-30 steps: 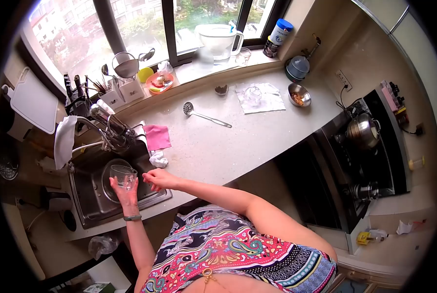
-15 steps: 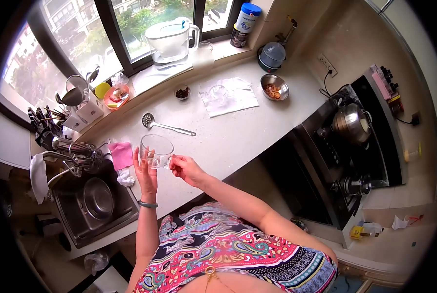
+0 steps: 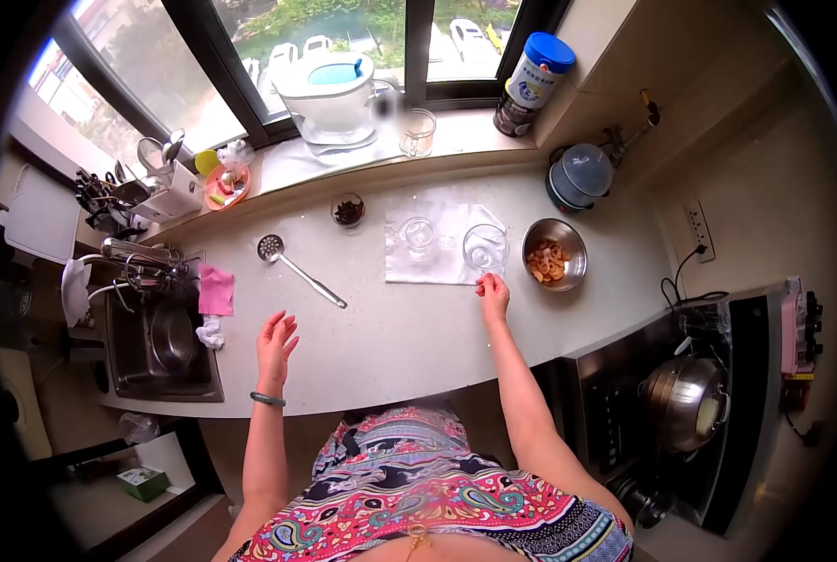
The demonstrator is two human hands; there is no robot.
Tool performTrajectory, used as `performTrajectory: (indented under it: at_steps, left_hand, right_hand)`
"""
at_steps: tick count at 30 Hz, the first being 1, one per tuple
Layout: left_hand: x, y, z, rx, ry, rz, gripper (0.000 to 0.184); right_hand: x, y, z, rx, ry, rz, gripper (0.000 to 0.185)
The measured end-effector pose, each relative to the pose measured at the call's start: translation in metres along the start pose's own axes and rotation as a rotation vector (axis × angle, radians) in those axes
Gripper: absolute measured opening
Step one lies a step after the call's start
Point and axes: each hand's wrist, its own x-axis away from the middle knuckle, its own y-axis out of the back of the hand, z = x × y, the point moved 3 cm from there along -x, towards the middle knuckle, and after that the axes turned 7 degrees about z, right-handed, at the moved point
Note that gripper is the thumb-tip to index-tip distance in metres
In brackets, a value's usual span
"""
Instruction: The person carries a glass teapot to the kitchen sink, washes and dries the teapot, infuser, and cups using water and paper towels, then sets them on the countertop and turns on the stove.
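My right hand (image 3: 494, 297) pinches the handle side of a clear glass mug (image 3: 485, 245), which is at the right end of a white cloth (image 3: 409, 272) on the counter. A second clear glass (image 3: 418, 236) stands on the same cloth, to the left. My left hand (image 3: 273, 351) is held over the front of the counter, fingers apart, with nothing in it. Between that hand and the window lies a slotted metal spoon (image 3: 297, 270). Right of the mug sits a steel bowl (image 3: 578, 248) with orange-brown pieces in it.
A small glass bowl (image 3: 347, 210) of dark pieces stands near the sill. The sink (image 3: 124, 375) and a pink cloth (image 3: 216, 289) are left; a steel pot (image 3: 676, 398) is on the stove at right. A water filter jug (image 3: 320, 103) and a blue-lidded can (image 3: 531, 84) line the window.
My right hand has carried the glass mug rightward from above the counter near the sink to the white cloth. My left hand has come away from the mug. The view has turned.
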Motion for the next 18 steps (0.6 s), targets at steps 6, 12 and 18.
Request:
performTrajectory:
  at_steps: [6, 12, 18]
  left_hand:
    - [0.008, 0.002, -0.004, -0.034, 0.011, -0.102, 0.033]
    - [0.016, -0.015, 0.002, 0.067, 0.085, -0.129, 0.031]
    - [0.02, -0.052, -0.009, 0.103, 0.043, -0.101, 0.03]
  right_hand:
    - [-0.004, 0.012, 0.028, 0.248, -0.04, -0.058, 0.019]
    - [-0.043, -0.028, 0.141, 0.716, 0.527, -0.184, 0.028]
    - [-0.187, -0.151, 0.218, 0.951, 0.882, 0.149, 0.036]
